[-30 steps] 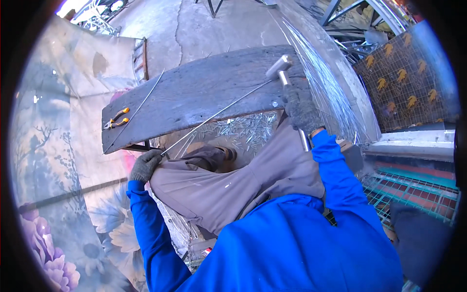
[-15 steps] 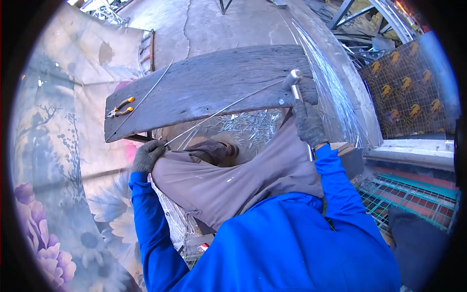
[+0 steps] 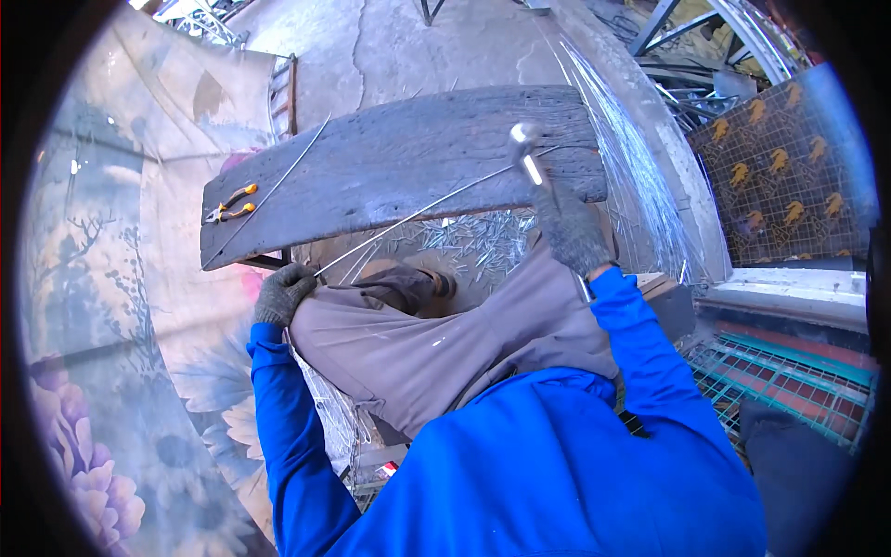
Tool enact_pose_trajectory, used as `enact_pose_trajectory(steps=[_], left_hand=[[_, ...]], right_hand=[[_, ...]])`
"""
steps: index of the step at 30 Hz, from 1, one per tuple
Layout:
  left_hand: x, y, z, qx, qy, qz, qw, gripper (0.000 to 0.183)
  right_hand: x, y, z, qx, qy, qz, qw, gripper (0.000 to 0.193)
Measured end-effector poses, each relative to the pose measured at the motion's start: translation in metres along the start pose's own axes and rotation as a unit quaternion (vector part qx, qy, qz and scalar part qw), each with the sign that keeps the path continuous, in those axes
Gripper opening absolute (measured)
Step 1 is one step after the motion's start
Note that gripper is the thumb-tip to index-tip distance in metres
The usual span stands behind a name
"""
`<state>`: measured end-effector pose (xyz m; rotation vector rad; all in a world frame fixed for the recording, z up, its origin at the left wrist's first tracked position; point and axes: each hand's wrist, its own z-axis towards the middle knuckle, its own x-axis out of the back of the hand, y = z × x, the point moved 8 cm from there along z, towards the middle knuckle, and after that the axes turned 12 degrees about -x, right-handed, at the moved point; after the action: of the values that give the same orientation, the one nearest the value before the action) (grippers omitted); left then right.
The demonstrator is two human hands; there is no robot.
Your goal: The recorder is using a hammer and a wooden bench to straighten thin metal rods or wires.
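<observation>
Gloved in grey, my left hand (image 3: 286, 293) is closed around the near end of a thin metal rod (image 3: 418, 213). The rod slants up to the right, and its far end lies over the dark wooden bench (image 3: 390, 148). My right hand (image 3: 568, 227), also gloved, grips a metal hammer (image 3: 533, 170) by its handle. The shiny hammer head is over the bench's right part, close to the rod; whether it touches the rod I cannot tell. At the bench's left end lie orange-handled pliers (image 3: 232, 203) beside a second thin rod (image 3: 290, 173).
Cut metal pieces (image 3: 473, 243) litter the floor under the bench. A bundle of long thin rods (image 3: 631, 153) lies right of it. A flowered cloth (image 3: 186, 306) hangs at left. At right are a patterned panel (image 3: 780, 172) and a green wire rack (image 3: 789, 376).
My right hand and the hammer have shifted left, and the hammer head has moved off the rod's far tip. My left hand keeps its hold on the rod, almost unmoved.
</observation>
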<state>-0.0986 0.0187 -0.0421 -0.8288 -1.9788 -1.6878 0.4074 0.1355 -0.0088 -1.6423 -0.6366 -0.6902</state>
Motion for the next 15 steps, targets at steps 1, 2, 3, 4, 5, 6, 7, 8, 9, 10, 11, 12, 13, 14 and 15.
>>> enact_pose_trajectory(steps=[1, 2, 3, 4, 5, 6, 7, 8, 9, 10, 11, 12, 13, 14, 15], left_hand=[[-0.004, 0.005, 0.004, 0.008, -0.017, 0.0, 1.0, 0.019], [-0.004, 0.005, 0.003, 0.02, -0.028, 0.003, 0.999, 0.019], [-0.002, 0.006, 0.004, 0.02, -0.025, 0.004, 0.999, 0.019], [-0.001, 0.004, -0.001, 0.019, -0.025, 0.004, 0.999, 0.019], [0.0, 0.003, -0.004, 0.018, -0.026, 0.004, 0.999, 0.019], [0.0, 0.002, -0.006, 0.02, -0.025, 0.003, 0.999, 0.019], [-0.001, 0.002, -0.005, 0.013, -0.028, -0.014, 0.999, 0.02], [-0.002, 0.003, -0.006, 0.007, -0.031, -0.03, 0.999, 0.02], [-0.003, 0.001, -0.004, 0.006, -0.033, -0.03, 0.999, 0.02], [-0.003, 0.0, -0.004, -0.005, -0.033, -0.009, 0.999, 0.022], [-0.003, -0.001, -0.005, -0.015, -0.032, 0.011, 0.999, 0.023], [-0.003, -0.008, -0.006, -0.016, -0.031, 0.011, 0.999, 0.023], [-0.003, -0.014, -0.006, -0.021, -0.034, 0.011, 0.999, 0.024], [-0.003, -0.02, -0.007, -0.025, -0.036, 0.01, 0.999, 0.025], [-0.005, -0.019, -0.002, -0.029, -0.038, 0.008, 0.999, 0.025]], right_hand=[[-0.012, 0.01, 0.005, 0.082, -0.007, -0.072, 0.994, 0.044], [-0.012, 0.009, 0.007, 0.083, -0.006, -0.071, 0.994, 0.044], [-0.008, 0.002, 0.011, 0.09, 0.0, -0.065, 0.994, 0.045], [-0.002, -0.011, 0.007, 0.094, 0.003, -0.059, 0.994, 0.045], [0.004, -0.022, 0.002, 0.094, 0.0, -0.058, 0.994, 0.045], [0.02, -0.037, -0.004, 0.03, -0.001, -0.006, 1.0, 0.045], [0.03, -0.037, -0.009, -0.038, -0.001, 0.045, 0.998, 0.045], [0.03, -0.032, -0.01, -0.039, -0.002, 0.044, 0.998, 0.045], [0.036, -0.031, -0.009, -0.001, 0.039, 0.034, 0.999, 0.045], [0.043, -0.032, -0.01, 0.038, 0.08, 0.023, 0.996, 0.045], [0.043, -0.027, -0.011, 0.037, 0.082, 0.023, 0.996, 0.045], [0.042, -0.022, -0.011, 0.021, 0.069, 0.008, 0.997, 0.044], [0.039, -0.016, -0.011, 0.005, 0.057, -0.006, 0.998, 0.044], [0.035, -0.007, -0.011, 0.006, 0.058, -0.006, 0.998, 0.044], [0.027, 0.012, -0.01, -0.005, 0.054, 0.009, 0.998, 0.042]])
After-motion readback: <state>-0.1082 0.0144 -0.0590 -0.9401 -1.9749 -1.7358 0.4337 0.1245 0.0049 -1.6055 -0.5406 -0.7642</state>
